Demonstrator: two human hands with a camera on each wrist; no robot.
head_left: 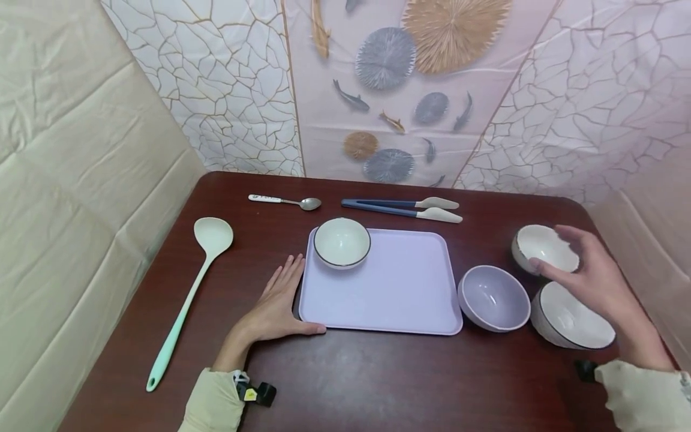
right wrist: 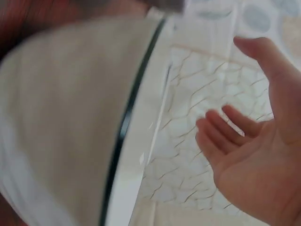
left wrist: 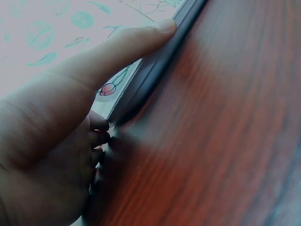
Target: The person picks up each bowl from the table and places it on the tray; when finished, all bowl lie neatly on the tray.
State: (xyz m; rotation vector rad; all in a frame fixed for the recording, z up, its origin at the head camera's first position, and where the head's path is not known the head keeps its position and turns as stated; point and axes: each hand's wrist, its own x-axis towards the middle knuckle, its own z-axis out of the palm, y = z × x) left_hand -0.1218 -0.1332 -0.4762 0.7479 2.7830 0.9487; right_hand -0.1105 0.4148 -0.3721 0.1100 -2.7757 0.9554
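Observation:
My left hand (head_left: 275,309) lies at the left front corner of the lilac tray (head_left: 399,294), fingers straight along its left side. In the left wrist view the thumb reaches along the tray's edge. A white bowl with a dark rim (head_left: 342,241) sits in the tray's back left corner. Over on the right, my right hand (head_left: 591,273) reaches across a white wavy-rimmed bowl (head_left: 542,247), thumb and fingers spread apart. The right wrist view shows nothing between thumb and fingers. Below that hand stands a deeper white bowl with a dark rim (head_left: 572,315), partly covered by it.
A lilac bowl (head_left: 493,299) stands against the tray's right side. Behind the tray lie blue-handled tongs (head_left: 378,207) and a small spoon (head_left: 310,204). A long ladle with a green handle (head_left: 180,315) lies at the left. Fabric walls (head_left: 243,90) border the table.

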